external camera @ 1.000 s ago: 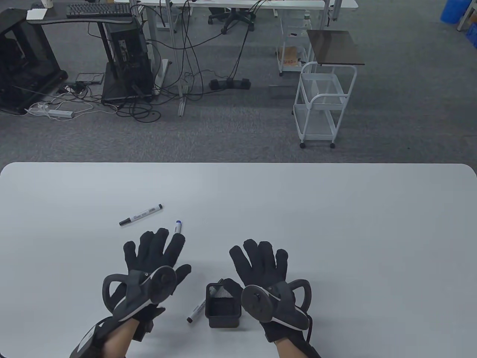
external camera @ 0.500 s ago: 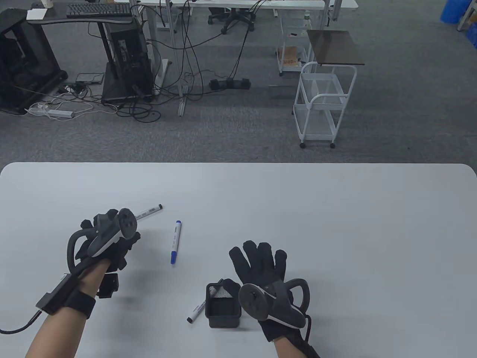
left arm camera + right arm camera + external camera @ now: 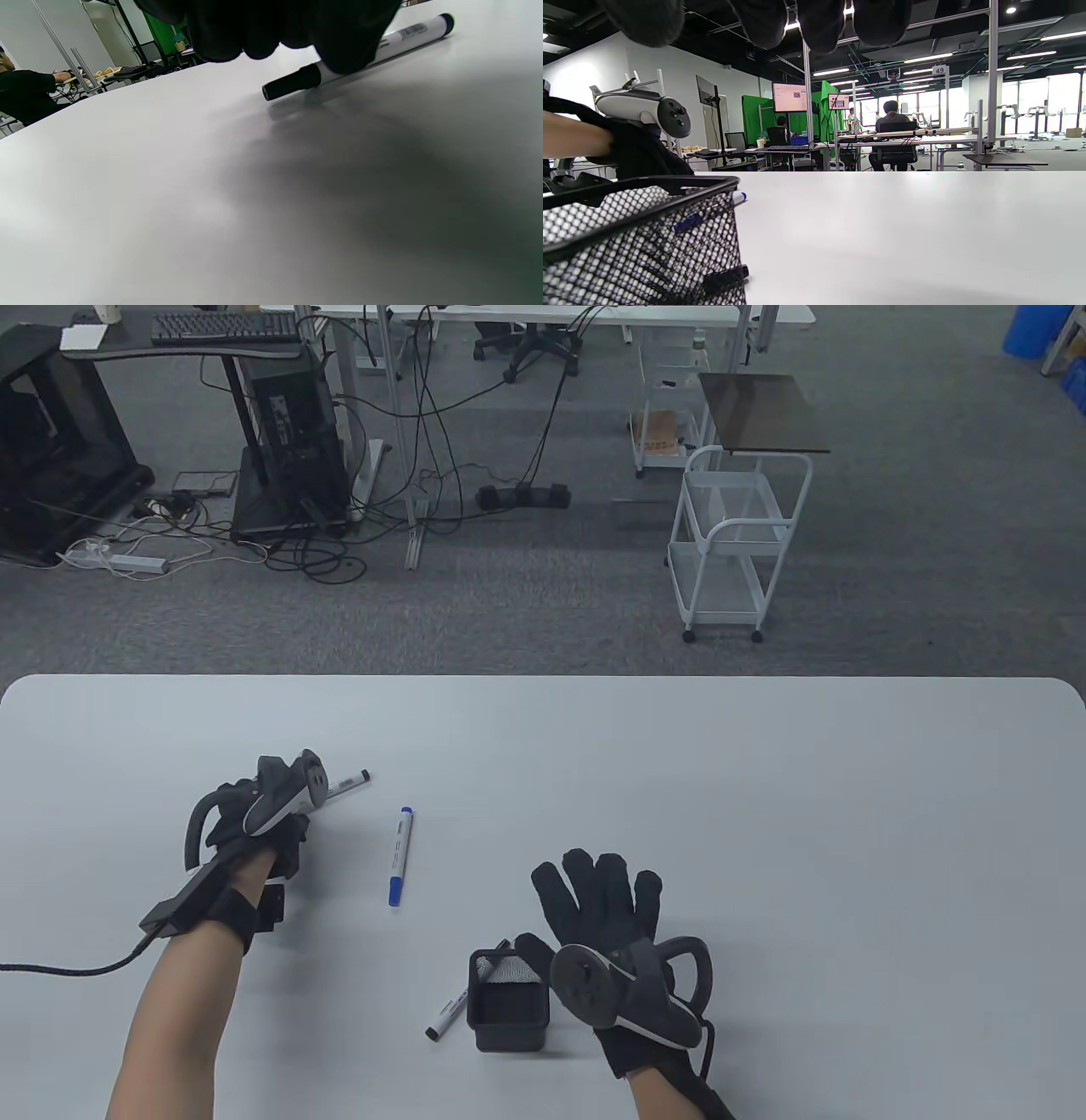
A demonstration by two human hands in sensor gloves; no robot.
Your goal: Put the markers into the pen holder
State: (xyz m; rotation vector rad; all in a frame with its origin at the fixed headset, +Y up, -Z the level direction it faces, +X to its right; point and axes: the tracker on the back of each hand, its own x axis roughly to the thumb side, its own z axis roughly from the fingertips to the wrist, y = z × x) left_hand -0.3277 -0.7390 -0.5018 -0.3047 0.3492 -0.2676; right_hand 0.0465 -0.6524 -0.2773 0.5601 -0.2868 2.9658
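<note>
Left hand [image 3: 254, 823] curls knuckles-down, fingers grasping the far-left black marker [image 3: 360, 51] — right hand [image 3: 607, 912] lies flat, fingers spread, beside the pen holder [image 3: 507, 1022].

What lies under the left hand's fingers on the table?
A black-capped marker; the left hand covers its middle, leaving cap and far end showing. Whether the fingers grip it is hidden.

- White wire trolley [image 3: 728, 551] on grey carpet beyond table [image 3: 764, 780].
- Computer tower [image 3: 293, 449] under desk, cables trailing.
- Power strip [image 3: 127, 561] on floor.
- Seated worker [image 3: 891, 127] at far desk.
</note>
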